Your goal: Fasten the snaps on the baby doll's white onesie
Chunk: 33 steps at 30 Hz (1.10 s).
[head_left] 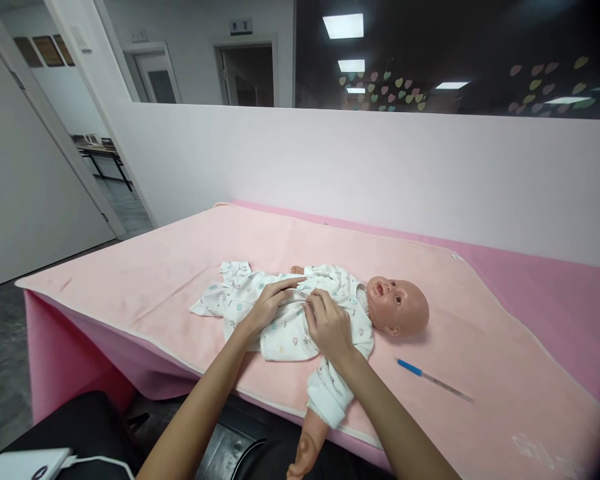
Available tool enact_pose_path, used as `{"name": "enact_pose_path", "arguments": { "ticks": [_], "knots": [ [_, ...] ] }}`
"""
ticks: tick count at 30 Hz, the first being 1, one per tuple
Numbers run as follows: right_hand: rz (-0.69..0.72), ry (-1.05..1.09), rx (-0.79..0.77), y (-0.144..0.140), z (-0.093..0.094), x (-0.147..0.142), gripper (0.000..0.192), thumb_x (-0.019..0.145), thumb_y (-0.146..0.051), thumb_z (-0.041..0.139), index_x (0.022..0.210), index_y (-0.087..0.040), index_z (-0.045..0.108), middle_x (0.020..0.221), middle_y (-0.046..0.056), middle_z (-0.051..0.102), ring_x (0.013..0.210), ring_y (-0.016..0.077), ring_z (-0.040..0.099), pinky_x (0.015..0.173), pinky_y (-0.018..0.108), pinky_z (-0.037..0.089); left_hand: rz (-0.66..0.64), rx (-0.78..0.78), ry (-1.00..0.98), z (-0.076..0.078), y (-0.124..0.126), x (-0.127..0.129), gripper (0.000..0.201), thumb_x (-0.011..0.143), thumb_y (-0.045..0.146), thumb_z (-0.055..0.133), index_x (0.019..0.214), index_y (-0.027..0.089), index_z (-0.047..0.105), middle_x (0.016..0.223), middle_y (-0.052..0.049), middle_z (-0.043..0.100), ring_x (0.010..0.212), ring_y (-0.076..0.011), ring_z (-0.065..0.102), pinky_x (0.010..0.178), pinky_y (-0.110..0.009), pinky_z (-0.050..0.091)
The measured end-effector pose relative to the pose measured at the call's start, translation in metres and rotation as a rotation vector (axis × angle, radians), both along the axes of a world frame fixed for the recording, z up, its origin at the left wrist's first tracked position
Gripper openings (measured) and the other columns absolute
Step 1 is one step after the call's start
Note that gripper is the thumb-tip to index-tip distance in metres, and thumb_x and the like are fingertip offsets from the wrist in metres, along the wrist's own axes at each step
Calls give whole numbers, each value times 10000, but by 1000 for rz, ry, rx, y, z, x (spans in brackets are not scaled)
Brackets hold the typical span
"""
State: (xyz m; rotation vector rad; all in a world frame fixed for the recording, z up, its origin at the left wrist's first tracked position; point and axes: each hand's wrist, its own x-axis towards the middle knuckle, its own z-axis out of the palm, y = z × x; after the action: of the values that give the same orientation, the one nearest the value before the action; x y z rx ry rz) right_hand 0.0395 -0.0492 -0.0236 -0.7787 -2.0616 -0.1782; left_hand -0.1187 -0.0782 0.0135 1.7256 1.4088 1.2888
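A baby doll (399, 306) lies on its back on a pink blanket (145, 267), head to the right. It wears a white patterned romper (285, 333). My left hand (270, 301) rests on the doll's chest, fingers pinching the romper's front. My right hand (329, 323) lies beside it on the chest, fingers curled on the same fabric fold. One doll arm (307, 445) hangs over the table's front edge.
A thin thermometer with a blue end (433, 379) lies on the blanket to the right of the doll. A pink wall panel (430, 173) backs the table. A white device with a cable (27, 463) sits at the lower left. An open doorway (100, 160) is at the left.
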Motion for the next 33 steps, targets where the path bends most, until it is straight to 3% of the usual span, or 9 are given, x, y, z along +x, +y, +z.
{"name": "enact_pose_path", "arguments": {
  "ticks": [7, 13, 33],
  "knots": [
    [-51, 41, 17, 1, -2, -2, 144, 914, -275, 388, 890, -189, 501, 754, 7, 598, 620, 97, 544, 525, 228, 318, 55, 250, 265, -7, -7, 2, 297, 840, 319, 443, 1060, 182, 587, 1036, -69, 617, 924, -193, 548, 853, -306, 394],
    [-72, 5, 33, 1, -3, -1, 128, 912, -256, 400, 905, -189, 508, 724, -6, 585, 621, 91, 537, 549, 228, 316, 92, 295, 508, -8, -8, 6, 180, 818, 304, 472, 899, 191, 587, 871, -53, 613, 823, -185, 541, 785, -326, 404],
    [-83, 27, 1, 3, -7, 0, 174, 904, -256, 416, 908, -201, 581, 722, 0, 567, 593, 84, 508, 520, 228, 290, 147, 458, 710, -13, -9, 9, 220, 722, 120, 452, 905, 196, 547, 979, -43, 597, 884, -178, 540, 750, -319, 375]
  ]
}}
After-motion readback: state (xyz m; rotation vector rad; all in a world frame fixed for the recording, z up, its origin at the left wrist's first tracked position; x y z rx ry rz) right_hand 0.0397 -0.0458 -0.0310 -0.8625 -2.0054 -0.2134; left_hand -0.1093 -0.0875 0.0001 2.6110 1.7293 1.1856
